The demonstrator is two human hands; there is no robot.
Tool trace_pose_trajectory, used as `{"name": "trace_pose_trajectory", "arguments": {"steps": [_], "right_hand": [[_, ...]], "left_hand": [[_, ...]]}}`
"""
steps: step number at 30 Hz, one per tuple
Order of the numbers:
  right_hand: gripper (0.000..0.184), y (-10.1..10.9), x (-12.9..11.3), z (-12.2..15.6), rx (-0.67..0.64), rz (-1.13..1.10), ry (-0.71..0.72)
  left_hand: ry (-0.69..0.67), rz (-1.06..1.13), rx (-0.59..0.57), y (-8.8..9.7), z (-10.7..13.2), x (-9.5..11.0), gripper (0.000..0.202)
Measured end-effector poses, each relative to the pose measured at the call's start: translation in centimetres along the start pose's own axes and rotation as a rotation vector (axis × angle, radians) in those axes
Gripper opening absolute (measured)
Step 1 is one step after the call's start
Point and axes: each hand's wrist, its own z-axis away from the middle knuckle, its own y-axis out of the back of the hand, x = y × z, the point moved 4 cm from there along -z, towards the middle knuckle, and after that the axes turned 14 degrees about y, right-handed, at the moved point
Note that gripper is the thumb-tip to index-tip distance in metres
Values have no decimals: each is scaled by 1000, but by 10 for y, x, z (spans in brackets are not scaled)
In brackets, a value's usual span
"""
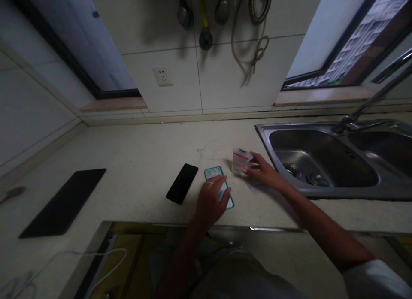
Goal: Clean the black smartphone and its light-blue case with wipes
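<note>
My left hand, with a ring on one finger, rests over a light blue phone case lying on the counter. Its thumb and fingers are apart, and the palm hides part of the case. To the left lies a black smartphone, dark face up, a short gap from the hand. My right hand pinches the right side of a small clear plastic bag with pink print, at the counter surface near the sink. What the bag contains is too unclear to make out.
A double steel sink with a faucet is set into the counter on the right. Farther left lies a flat black mat. A white cable hangs over the front edge. An outlet and pipe fittings are on the wall.
</note>
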Motion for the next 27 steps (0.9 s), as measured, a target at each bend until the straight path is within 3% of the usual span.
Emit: {"name": "trace_pose_trajectory", "arguments": {"steps": [2,4,7,9,12,14,19,23,27], "right_hand": [[58,-10,8,-9,-135,-119,-15],[48,-15,9,-15,-156,-149,6],[42,-16,3,-14,-75,-187,-12],[43,-20,-3,-9,-27,-347,-71],[45,-29,-16,-2,63,-669,-106],[47,-35,-23,-1,75,-779,-105],[53,-42,-22,1,146,-797,-165],[56,-42,-19,5,169,-741,-167],[64,-45,-19,12,132,-645,-131]], "left_hand": [[58,99,-71,-12,-7,6,34],[192,210,-91,-23,-16,3,40],[404,398,-25,-35,-30,-10,56],[496,549,39,-38,-39,-17,68],[620,819,-44,-46,-48,-18,77],[636,997,-148,-52,-53,-13,82],[686,1233,5,-56,-52,-13,83],[649,1201,-19,-59,-49,-17,84],[639,1073,70,-53,-47,-23,80]]}}
